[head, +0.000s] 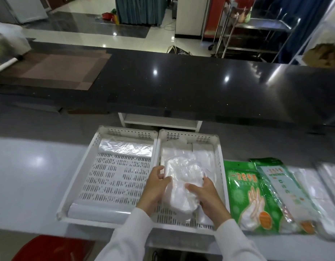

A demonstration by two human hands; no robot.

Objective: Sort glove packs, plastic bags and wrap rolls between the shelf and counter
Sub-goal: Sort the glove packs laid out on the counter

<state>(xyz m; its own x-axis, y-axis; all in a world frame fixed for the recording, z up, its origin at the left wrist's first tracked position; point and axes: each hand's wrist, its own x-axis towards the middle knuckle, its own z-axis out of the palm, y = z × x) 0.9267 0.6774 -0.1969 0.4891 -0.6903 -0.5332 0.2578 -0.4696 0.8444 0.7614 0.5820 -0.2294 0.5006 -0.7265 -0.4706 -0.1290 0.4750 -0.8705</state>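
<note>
A clear pack of plastic bags (181, 178) lies over the right white perforated tray (222, 178). My left hand (155, 183) grips its left edge and my right hand (210, 196) grips its right side. Flat clear bags (204, 153) lie underneath in that tray. The left white tray (87, 157) holds a wrap roll (99, 210) along its near edge and a folded clear sheet (125, 147) at its far end. Two green glove packs (245, 193) (287, 193) lie on the counter to the right of the trays.
More clear plastic packs (326, 187) lie at the far right of the white counter (31, 176). A raised black counter (181, 83) runs across behind, with a brown mat (55, 70) on its left. A red object (50, 247) sits below at lower left.
</note>
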